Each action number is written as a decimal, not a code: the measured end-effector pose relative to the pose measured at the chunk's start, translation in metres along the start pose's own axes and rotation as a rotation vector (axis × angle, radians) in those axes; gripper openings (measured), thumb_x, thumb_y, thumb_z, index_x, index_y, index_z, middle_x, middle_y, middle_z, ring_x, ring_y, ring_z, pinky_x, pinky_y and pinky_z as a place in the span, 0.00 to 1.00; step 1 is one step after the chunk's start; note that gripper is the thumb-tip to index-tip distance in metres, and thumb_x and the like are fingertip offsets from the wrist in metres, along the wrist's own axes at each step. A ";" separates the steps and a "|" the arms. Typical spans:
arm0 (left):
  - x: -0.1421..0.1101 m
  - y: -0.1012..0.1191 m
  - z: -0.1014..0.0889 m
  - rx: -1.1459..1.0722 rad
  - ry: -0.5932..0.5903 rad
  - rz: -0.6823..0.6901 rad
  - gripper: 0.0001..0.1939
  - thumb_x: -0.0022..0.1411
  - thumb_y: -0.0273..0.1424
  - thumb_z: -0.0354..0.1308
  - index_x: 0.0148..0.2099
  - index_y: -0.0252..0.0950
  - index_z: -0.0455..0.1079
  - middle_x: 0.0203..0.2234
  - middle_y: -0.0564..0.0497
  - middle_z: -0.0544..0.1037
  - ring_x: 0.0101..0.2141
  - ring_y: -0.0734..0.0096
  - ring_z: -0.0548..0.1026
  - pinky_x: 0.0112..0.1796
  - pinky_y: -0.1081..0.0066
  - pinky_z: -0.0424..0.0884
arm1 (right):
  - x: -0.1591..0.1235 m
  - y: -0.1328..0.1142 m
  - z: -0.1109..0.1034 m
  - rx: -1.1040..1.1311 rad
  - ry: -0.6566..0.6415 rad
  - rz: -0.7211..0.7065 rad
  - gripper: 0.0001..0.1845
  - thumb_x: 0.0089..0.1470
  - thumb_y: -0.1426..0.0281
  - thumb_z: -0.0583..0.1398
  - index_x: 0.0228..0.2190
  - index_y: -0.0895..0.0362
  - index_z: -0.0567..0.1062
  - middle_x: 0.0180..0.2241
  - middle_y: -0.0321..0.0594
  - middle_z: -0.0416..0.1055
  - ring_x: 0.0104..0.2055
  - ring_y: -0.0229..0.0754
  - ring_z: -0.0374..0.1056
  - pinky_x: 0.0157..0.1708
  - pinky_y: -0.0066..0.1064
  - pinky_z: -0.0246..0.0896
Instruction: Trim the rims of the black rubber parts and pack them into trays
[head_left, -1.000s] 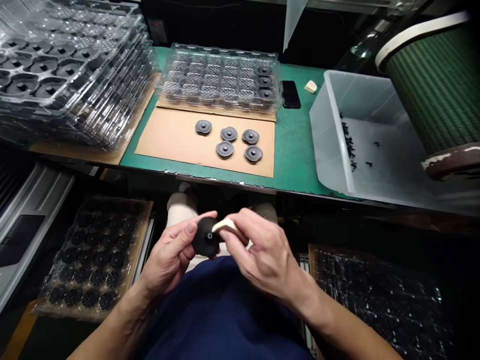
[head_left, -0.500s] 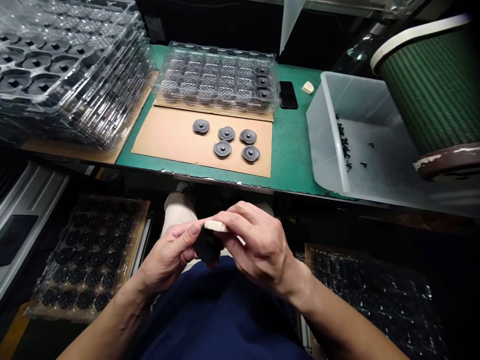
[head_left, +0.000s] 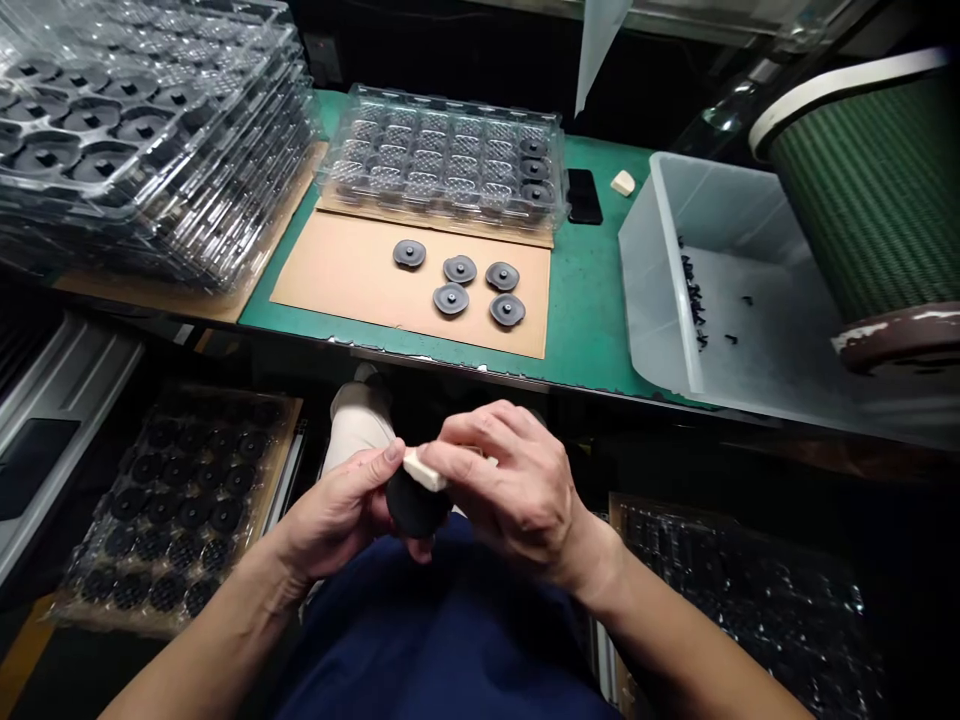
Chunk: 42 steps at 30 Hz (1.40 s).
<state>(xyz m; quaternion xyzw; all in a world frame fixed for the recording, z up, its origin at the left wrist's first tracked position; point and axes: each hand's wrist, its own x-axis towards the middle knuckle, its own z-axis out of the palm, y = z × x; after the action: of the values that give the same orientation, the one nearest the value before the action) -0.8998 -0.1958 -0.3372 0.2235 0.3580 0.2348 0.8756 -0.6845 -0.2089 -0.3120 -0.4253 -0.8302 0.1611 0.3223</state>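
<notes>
Over my lap, my left hand is closed on the edge of a dark round rubber-like part. My right hand pinches a small cream-white block, which lies against the part's upper edge. The fingers of the right hand partly hide both the block and the part. Ahead on the bench, several similar black discs, each with a small raised centre, lie on a cardboard sheet.
A clear blister tray stands behind the cardboard, stacked trays at left. To the right are a phone, another cream block, a translucent bin and a green cylinder. Filled trays sit low at left.
My right hand has tilted the cream block downward and across the part's edge. The dark part has turned slightly in my left hand. The whole view has shifted a little.
</notes>
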 end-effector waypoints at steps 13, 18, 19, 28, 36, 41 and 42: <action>0.004 -0.003 -0.007 -0.019 -0.015 -0.077 0.26 0.69 0.48 0.59 0.40 0.28 0.82 0.26 0.42 0.80 0.25 0.64 0.79 0.28 0.66 0.81 | 0.001 0.004 0.006 0.074 -0.104 -0.076 0.12 0.68 0.72 0.57 0.50 0.53 0.76 0.42 0.42 0.75 0.41 0.44 0.65 0.43 0.40 0.58; 0.007 0.001 0.005 -0.217 0.181 0.241 0.17 0.68 0.36 0.65 0.56 0.38 0.79 0.44 0.44 0.84 0.43 0.61 0.83 0.46 0.63 0.82 | 0.005 0.001 0.012 0.115 0.026 0.287 0.08 0.68 0.68 0.57 0.37 0.57 0.76 0.32 0.39 0.72 0.34 0.41 0.64 0.37 0.37 0.57; 0.007 0.002 0.006 -0.203 0.238 0.315 0.20 0.66 0.34 0.66 0.59 0.40 0.77 0.48 0.44 0.83 0.47 0.61 0.82 0.50 0.64 0.80 | 0.004 0.000 0.014 0.189 0.004 0.409 0.10 0.68 0.67 0.57 0.34 0.56 0.74 0.29 0.37 0.69 0.30 0.39 0.61 0.33 0.35 0.56; 0.005 -0.003 -0.014 -0.019 0.043 0.044 0.19 0.68 0.43 0.64 0.49 0.32 0.81 0.36 0.42 0.82 0.31 0.65 0.80 0.34 0.67 0.81 | -0.003 0.003 0.014 0.088 -0.077 0.164 0.07 0.67 0.72 0.58 0.43 0.55 0.76 0.38 0.39 0.72 0.38 0.42 0.62 0.41 0.39 0.54; 0.007 -0.014 -0.019 -0.140 -0.026 -0.143 0.25 0.68 0.49 0.60 0.45 0.30 0.81 0.31 0.40 0.83 0.27 0.61 0.81 0.25 0.69 0.79 | 0.002 0.013 0.008 0.092 -0.163 -0.138 0.12 0.69 0.72 0.57 0.49 0.54 0.78 0.41 0.41 0.73 0.40 0.44 0.62 0.41 0.39 0.58; 0.009 -0.015 -0.016 -0.262 0.061 0.044 0.19 0.70 0.43 0.60 0.51 0.34 0.80 0.38 0.43 0.84 0.33 0.63 0.83 0.36 0.65 0.83 | 0.002 0.011 0.018 0.019 -0.045 0.030 0.09 0.67 0.68 0.58 0.42 0.57 0.79 0.36 0.42 0.74 0.38 0.44 0.64 0.40 0.39 0.57; 0.009 -0.015 -0.015 -0.281 0.124 0.134 0.17 0.70 0.40 0.62 0.54 0.37 0.79 0.43 0.44 0.84 0.38 0.64 0.83 0.42 0.65 0.83 | 0.003 0.009 0.020 0.040 -0.016 0.187 0.10 0.67 0.67 0.59 0.37 0.58 0.78 0.32 0.40 0.72 0.34 0.41 0.62 0.37 0.37 0.56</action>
<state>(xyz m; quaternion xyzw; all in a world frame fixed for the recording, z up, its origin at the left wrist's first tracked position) -0.9007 -0.1990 -0.3600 0.1073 0.3592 0.3540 0.8568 -0.6939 -0.2014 -0.3309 -0.4934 -0.7860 0.2102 0.3077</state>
